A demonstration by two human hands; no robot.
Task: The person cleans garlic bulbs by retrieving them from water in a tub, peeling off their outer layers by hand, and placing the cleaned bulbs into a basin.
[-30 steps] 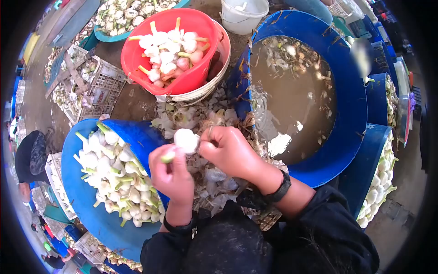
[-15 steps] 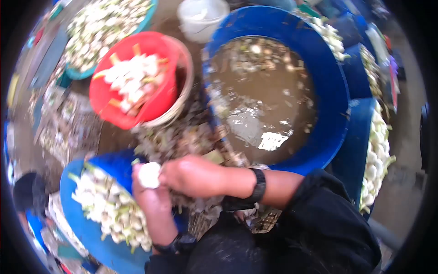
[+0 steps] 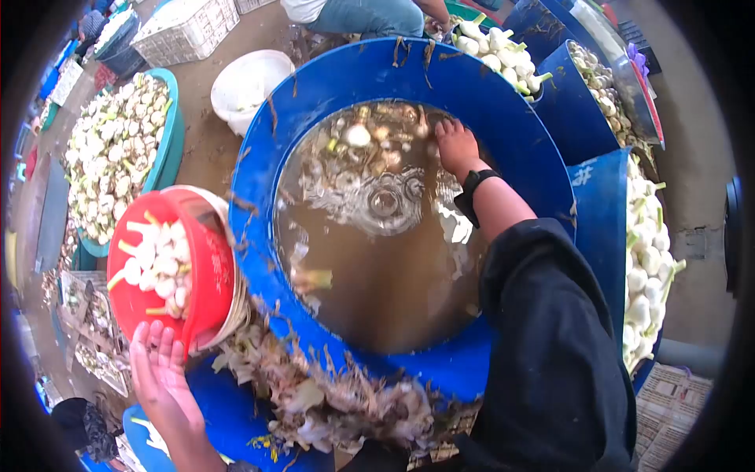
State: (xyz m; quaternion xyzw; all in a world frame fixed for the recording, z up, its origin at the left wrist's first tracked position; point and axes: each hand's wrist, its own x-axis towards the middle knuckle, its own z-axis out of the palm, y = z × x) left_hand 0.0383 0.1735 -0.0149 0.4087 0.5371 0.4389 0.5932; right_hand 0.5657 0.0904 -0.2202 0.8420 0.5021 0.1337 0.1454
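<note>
My left hand (image 3: 165, 374) is open, palm up with its fingers stretched, beside the lower edge of a red basket (image 3: 212, 275). White garlic bulbs (image 3: 161, 263) with short stems lie in that basket. Over the far right part of a big blue tub (image 3: 519, 149), my right hand (image 3: 456, 148) reaches down to the water with its fingers apart. Murky brown water (image 3: 370, 291) fills the tub's bottom, and ripples spread near its middle. Unpeeled garlic bulbs (image 3: 387, 161) and loose skins float close to the right hand. No bulb shows in either hand.
Peeled skins (image 3: 338, 405) are heaped at the tub's near side. A teal tub of garlic (image 3: 118, 157) and a white bucket (image 3: 250, 82) stand left. On the right, a blue container (image 3: 599, 212) adjoins more white bulbs (image 3: 646, 271). A person in jeans (image 3: 366, 16) sits beyond.
Both hands were together around a white garlic bulb; now they are apart and the bulb has left them. My right hand has moved over the water, my left toward the red basket. The view has shifted.
</note>
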